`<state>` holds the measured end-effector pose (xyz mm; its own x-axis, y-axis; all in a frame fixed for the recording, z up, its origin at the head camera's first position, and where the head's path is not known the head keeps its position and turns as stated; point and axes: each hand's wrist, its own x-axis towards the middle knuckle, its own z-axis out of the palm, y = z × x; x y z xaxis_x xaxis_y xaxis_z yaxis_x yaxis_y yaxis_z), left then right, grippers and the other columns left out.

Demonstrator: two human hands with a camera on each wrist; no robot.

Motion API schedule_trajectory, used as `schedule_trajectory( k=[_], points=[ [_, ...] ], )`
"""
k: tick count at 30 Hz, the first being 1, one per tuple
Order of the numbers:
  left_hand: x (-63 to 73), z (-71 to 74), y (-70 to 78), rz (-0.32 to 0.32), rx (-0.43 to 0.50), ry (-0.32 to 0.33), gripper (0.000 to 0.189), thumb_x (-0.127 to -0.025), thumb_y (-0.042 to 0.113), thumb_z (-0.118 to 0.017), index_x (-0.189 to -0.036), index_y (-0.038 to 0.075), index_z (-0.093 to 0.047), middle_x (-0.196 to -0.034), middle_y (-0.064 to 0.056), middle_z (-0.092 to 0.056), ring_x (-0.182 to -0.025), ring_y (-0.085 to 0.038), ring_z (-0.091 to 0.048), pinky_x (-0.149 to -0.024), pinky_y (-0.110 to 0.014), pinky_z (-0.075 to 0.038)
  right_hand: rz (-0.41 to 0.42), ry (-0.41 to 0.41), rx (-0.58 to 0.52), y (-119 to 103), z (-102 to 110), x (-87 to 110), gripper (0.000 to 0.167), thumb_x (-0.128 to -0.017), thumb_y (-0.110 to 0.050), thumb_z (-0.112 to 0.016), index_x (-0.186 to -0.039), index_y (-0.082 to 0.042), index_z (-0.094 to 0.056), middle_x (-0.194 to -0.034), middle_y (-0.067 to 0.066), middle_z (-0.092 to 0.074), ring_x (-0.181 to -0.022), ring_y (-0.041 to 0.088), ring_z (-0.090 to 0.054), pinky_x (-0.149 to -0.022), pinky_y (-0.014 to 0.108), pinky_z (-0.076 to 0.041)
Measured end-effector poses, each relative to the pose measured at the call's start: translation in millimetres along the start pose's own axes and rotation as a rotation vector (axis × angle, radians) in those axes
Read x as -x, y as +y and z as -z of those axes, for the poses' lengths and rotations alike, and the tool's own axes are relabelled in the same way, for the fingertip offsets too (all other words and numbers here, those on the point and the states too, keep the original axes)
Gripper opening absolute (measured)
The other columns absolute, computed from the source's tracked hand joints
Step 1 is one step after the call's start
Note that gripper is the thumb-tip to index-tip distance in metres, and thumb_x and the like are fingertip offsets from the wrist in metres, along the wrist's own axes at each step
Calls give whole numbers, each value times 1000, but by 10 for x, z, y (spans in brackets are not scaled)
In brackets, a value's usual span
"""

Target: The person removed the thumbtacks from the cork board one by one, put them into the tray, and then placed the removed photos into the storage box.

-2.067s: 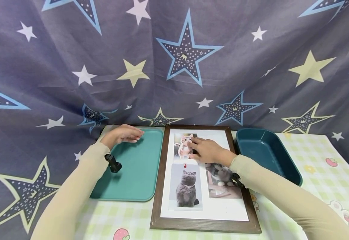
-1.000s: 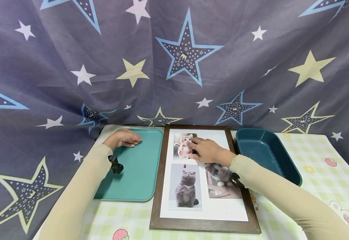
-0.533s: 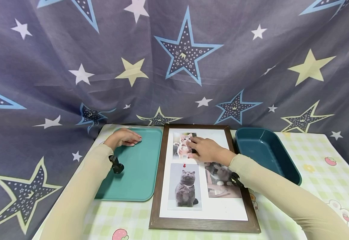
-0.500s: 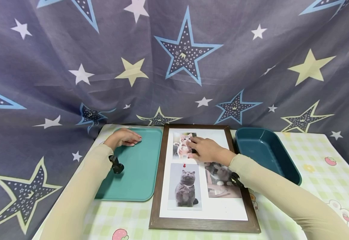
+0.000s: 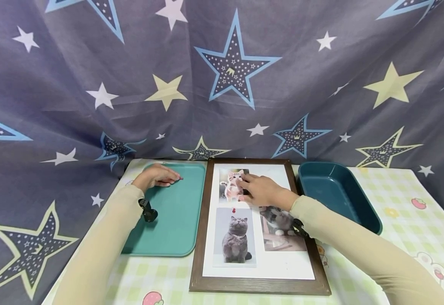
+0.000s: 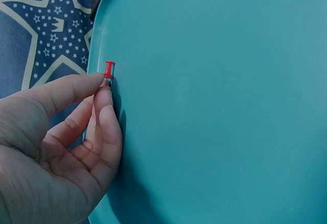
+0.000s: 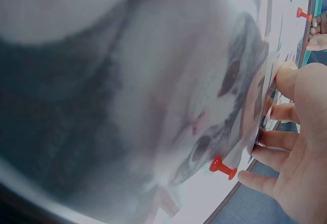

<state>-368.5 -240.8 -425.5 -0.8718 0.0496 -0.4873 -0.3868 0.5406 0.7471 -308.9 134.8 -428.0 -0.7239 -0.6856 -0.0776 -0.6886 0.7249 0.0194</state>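
My left hand [image 5: 157,176] is over the far left part of a teal tray [image 5: 168,231]. Its thumb and fingertips pinch a red push pin [image 6: 109,70] near the needle, with the pin's head pointing away from the hand. On a white board in a brown frame [image 5: 260,286], my right hand [image 5: 261,191] rests its spread fingers on a kitten photo [image 5: 227,191], covering its right side. Below lies a grey cat photo [image 5: 235,243], with a red push pin [image 5: 234,210] at its top. A third cat photo [image 5: 283,241] is partly under the right wrist.
A dark teal bin [image 5: 332,190] stands right of the frame. In the right wrist view, another red push pin [image 7: 223,168] stands in the third photo by the little finger. A checked cloth [image 5: 168,275] covers the table; a star-patterned curtain [image 5: 130,63] hangs behind.
My left hand has lowered to the tray and its fingers have closed together; a red push pin now shows at its fingertips. The right hand stays on the kitten photo.
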Motion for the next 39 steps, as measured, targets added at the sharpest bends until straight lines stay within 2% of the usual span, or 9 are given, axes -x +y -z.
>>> schedule_trajectory(
  k=[18, 25, 29, 33, 39],
  points=[
    [6, -8, -21, 5, 16, 19, 37, -94, 16, -73, -128, 1, -69, -83, 8, -72, -79, -8, -68, -76, -23, -61, -9, -12, -16, -13, 2, 7, 60, -105, -46, -51, -154, -11, -45, -159, 23, -40, -136, 43, -53, -98, 55, -56],
    [2, -12, -40, 11, 46, 20, 36, -93, 14, -74, -127, 1, -70, -80, 7, -73, -75, -7, -67, -73, -23, -60, -15, -22, -15, -9, -23, -1, 63, -105, -49, -50, -155, -11, -44, -159, 23, -40, -140, 42, -48, -100, 54, -55],
    [14, -16, -44, 6, 60, 35, 40, -95, 15, -72, -131, 1, -66, -81, 8, -71, -75, -6, -67, -73, -22, -60, -17, -18, -12, -3, -37, -15, 63, -105, -50, -51, -155, -11, -45, -159, 23, -40, -140, 42, -48, -100, 54, -55],
    [36, -21, 15, -11, 96, 51, 45, -97, 13, -67, -140, 1, -59, -84, 7, -69, -76, -5, -66, -76, -22, -60, -23, -28, -13, 4, -41, -25, 64, -105, -50, -50, -156, -12, -43, -160, 22, -39, -142, 41, -47, -101, 54, -55],
    [89, -43, 196, -51, 134, 58, 46, -100, 15, -62, -143, 2, -56, -95, 1, -71, -75, -4, -66, -81, -24, -61, -18, -26, -19, 6, -28, -21, 61, -105, -47, -51, -155, -12, -44, -160, 23, -39, -140, 43, -48, -100, 55, -55]
  ],
)
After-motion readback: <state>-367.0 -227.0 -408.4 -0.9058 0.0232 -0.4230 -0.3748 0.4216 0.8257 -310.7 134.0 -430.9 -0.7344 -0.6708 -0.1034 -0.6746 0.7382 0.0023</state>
